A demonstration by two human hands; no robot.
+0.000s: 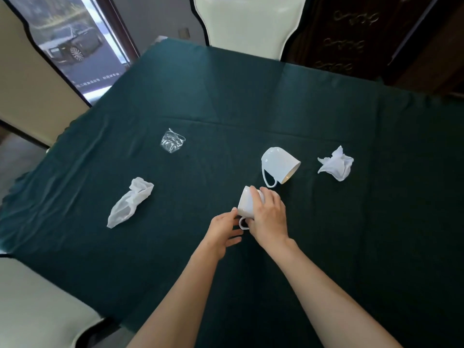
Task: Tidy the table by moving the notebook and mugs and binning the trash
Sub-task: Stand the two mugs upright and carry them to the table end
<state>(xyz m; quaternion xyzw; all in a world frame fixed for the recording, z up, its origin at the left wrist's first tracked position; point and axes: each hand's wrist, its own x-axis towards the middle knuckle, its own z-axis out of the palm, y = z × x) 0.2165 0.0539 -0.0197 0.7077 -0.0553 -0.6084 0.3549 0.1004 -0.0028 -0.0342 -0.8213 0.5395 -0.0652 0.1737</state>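
A small white mug (245, 205) lies tilted near the middle of the dark green tablecloth (226, 91). My right hand (270, 216) wraps over its top and side, gripping it. My left hand (223, 233) touches the mug's lower left edge by the handle, fingers spread. A second, larger white mug (280, 163) lies on its side just behind, mouth facing right, handle toward me. Trash on the cloth: a crumpled white tissue (129, 203) at the left, another crumpled tissue (336, 164) at the right, a crushed clear plastic cup (172, 141) at the back left. No notebook is in view.
A cream chair back (248, 23) stands at the table's far edge, and another cream chair (32, 310) sits at the near left corner. A dark carved wooden cabinet (351, 33) is at the back right. A framed poster (75, 43) leans at the back left.
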